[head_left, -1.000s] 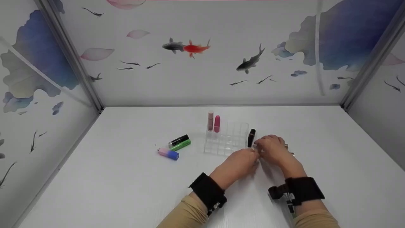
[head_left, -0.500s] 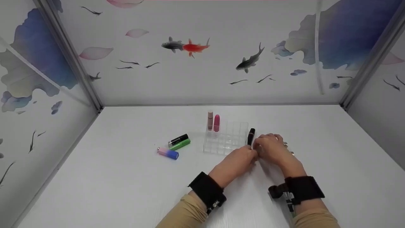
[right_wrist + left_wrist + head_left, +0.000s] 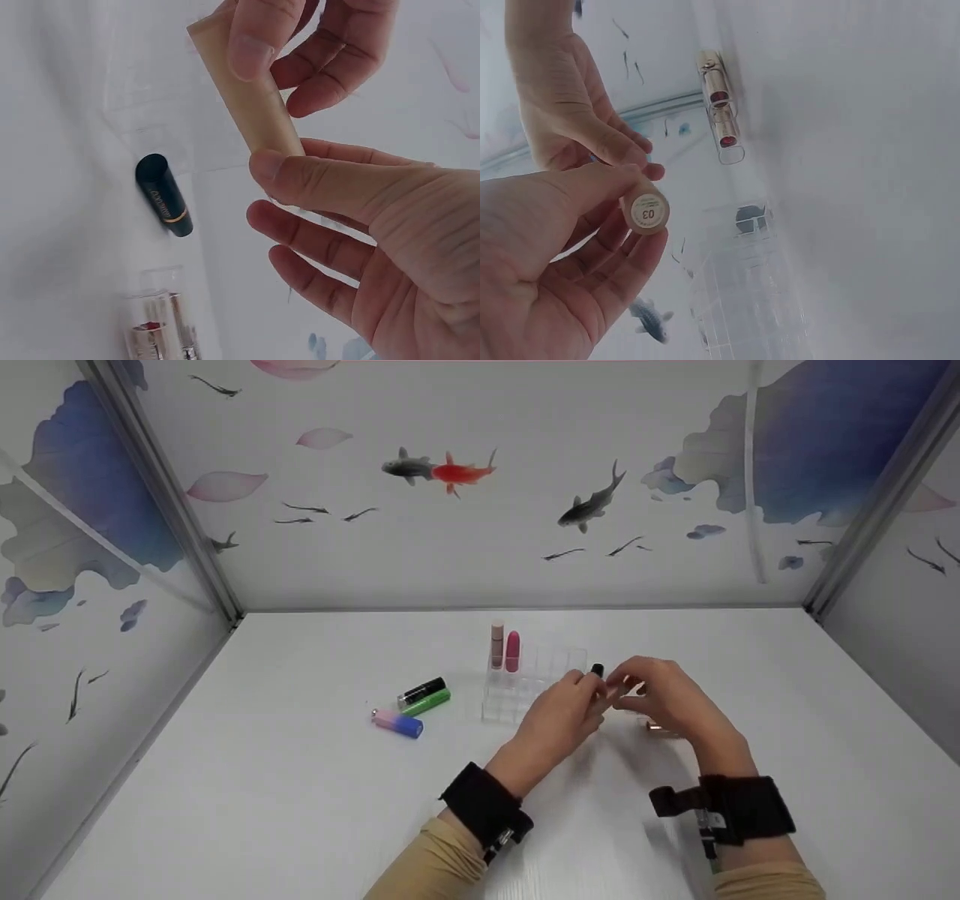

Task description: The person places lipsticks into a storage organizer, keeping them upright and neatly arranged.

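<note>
A beige lipstick-like tube (image 3: 251, 97), its round end labelled "03" in the left wrist view, is held up off the table between both hands. My left hand (image 3: 551, 720) pinches it near the labelled end, thumb along its side. At the other end my right hand (image 3: 664, 690) grips it between thumb and fingers, lower fingers loosely bent. Beneath the hands a black lipstick (image 3: 163, 195) with a gold ring lies beside the clear compartment organizer (image 3: 499, 709). Two gold lipsticks (image 3: 718, 90) with clear caps lie close to the right hand.
In the organizer's back row stand a lip gloss tube (image 3: 497, 645) and a pink lipstick (image 3: 513, 652). Left of it lie a black tube (image 3: 422, 691), a green tube (image 3: 426, 702) and a pink-and-blue tube (image 3: 397, 724). Printed panels (image 3: 480, 562) enclose the white table.
Both hands have risen from the table beside the organizer, bringing the beige tube up into sight. My right wrist has swung outward to the right, and the left hand now overlaps the black lipstick.
</note>
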The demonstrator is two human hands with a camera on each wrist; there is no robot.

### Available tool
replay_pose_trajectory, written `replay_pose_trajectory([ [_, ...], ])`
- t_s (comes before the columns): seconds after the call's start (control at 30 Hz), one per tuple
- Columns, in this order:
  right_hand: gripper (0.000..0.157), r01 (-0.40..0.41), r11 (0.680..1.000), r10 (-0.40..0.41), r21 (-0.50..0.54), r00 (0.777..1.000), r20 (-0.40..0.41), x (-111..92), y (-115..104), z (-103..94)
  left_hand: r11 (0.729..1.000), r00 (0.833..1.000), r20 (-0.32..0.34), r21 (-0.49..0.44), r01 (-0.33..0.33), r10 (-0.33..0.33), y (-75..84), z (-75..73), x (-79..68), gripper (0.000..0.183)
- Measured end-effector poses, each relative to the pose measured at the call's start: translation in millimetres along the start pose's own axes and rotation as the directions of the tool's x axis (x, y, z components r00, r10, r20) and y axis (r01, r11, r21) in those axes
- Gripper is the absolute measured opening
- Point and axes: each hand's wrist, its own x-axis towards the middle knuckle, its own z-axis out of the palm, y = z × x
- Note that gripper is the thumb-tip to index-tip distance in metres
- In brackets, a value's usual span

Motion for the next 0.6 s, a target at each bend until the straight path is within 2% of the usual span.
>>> replay_pose_trajectory([
  [0.17,0.028,0.028,0.996,-0.022,0.085,0.997,-0.069,-1,-13,-6.6,1.000,0.993,-0.120,-0.011,0.012,-0.014,-2.1,-9.6,1.6,0.027],
  [0.33,0.033,0.022,0.981,0.001,0.195,0.993,-0.117,-1,-23,-8.0,0.999,0.975,-0.223,-0.052,-0.005,-0.006,-6.0,-18.1,2.3,0.026],
  [0.47,0.034,0.032,0.965,0.016,0.260,0.983,-0.182,3,-30,-3.2,0.998,0.954,-0.300,-0.061,-0.023,0.003,-11.6,-22.3,3.4,0.024],
  [0.6,0.037,0.046,0.949,0.045,0.312,0.959,-0.281,8,-42,7.8,0.998,0.926,-0.377,-0.065,-0.025,-0.001,-19.1,-26.0,4.8,0.021],
])
